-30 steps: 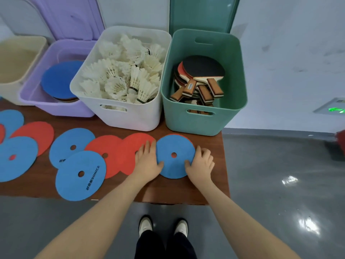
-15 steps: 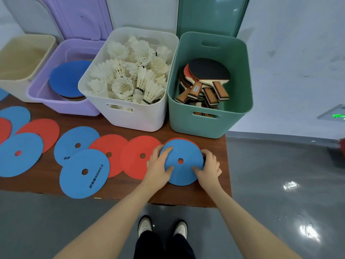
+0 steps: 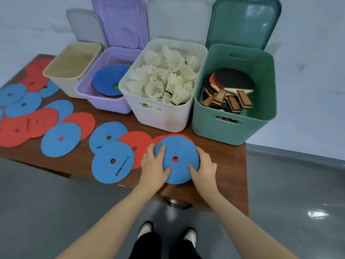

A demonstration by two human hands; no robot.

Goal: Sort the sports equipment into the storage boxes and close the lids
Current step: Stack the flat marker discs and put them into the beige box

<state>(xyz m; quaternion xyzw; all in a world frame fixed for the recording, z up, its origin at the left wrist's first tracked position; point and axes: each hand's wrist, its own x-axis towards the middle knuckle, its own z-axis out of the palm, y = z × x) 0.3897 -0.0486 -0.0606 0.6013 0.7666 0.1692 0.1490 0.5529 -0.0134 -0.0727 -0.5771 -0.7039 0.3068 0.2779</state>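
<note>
A blue disc [image 3: 177,150] with a centre hole lies near the table's front right, on top of a red disc [image 3: 188,137] whose rim peeks out behind it. My left hand [image 3: 155,165] grips its left edge, fingers on top. My right hand [image 3: 203,169] grips its right edge. Several more blue and red discs [image 3: 61,139] are spread over the table to the left. Four open boxes stand behind: a beige box [image 3: 72,71], a purple box [image 3: 93,96] with discs inside, a white box [image 3: 164,118] full of shuttlecocks, a green box [image 3: 233,129] with table tennis paddles.
Four lids lean against the wall behind the boxes, among them a purple lid [image 3: 121,23] and a green lid [image 3: 242,21]. The wooden table [image 3: 224,165] ends just right of the green box. Grey floor lies below, with my shoes [image 3: 145,228] near the table.
Both hands closed in on the blue disc and slid it left onto a red disc. The camera tilted up and left, showing more of the table.
</note>
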